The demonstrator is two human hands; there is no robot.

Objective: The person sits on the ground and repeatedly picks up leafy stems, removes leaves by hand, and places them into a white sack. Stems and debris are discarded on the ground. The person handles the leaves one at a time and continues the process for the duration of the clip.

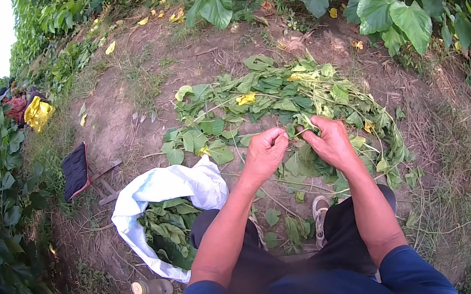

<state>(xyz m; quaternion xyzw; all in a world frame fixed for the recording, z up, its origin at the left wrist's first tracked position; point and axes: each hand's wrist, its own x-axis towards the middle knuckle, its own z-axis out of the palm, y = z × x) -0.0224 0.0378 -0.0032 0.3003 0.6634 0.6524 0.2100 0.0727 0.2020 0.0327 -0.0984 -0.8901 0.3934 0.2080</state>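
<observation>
Both my hands meet over a heap of leafy green cut stems point(274, 98) on the ground in front of me. My right hand point(330, 142) grips a leafy stem point(304, 124) between thumb and fingers. Close by on its left, my left hand point(266, 151) has thumb and forefinger pinched at what looks like the thin end of the same stem; the fingertips partly hide it. Left of my knees stands a white sack point(132, 201) with its rim rolled open. Loose picked leaves point(169, 228) fill the part of it that shows.
A clear bottle with a pale lid point(151, 288) lies by the sack. Beyond the sack is a dark cushion point(76, 171) beside wooden slats point(106, 182). A yellow bag point(38, 113) rests farther left. Leafy bushes point(395, 12) overhang the bare soil point(116, 106).
</observation>
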